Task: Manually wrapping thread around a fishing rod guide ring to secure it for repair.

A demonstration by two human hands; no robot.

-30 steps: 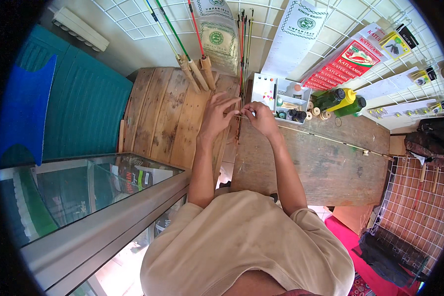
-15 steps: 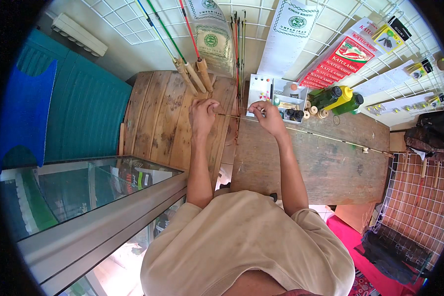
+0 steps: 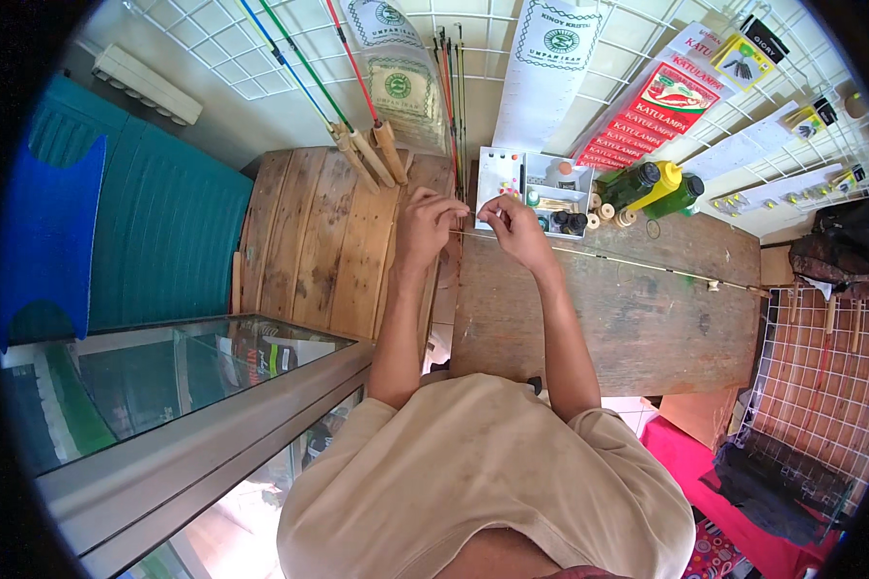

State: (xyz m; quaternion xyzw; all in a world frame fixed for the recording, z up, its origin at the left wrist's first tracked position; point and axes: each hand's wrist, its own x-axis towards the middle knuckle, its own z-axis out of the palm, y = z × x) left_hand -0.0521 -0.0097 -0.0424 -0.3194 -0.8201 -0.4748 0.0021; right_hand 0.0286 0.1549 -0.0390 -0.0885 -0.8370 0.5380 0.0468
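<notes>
My left hand (image 3: 429,228) and my right hand (image 3: 518,234) are raised over the near side of a white tray, fingertips pinched and almost meeting. Whatever lies between the fingertips is too fine to make out. A thin pale fishing rod (image 3: 628,261) runs from beside my left hand, beneath my right hand, and away to the right over the brown tabletop (image 3: 589,328). Near its far right end sits a small pale spool (image 3: 713,286). Part of the rod is hidden by my right hand.
The white compartment tray (image 3: 500,183) holds beads and small dark bottles (image 3: 570,223). Wooden spools (image 3: 605,210) and green and yellow bottles (image 3: 658,186) stand beside it. Cork-handled rods (image 3: 367,159) lean at the back left. A glass cabinet (image 3: 193,386) stands near left.
My left hand has moved right, bringing its fingertips close to those of my right hand. The right hand has stayed nearly in place. The whole view has shifted slightly.
</notes>
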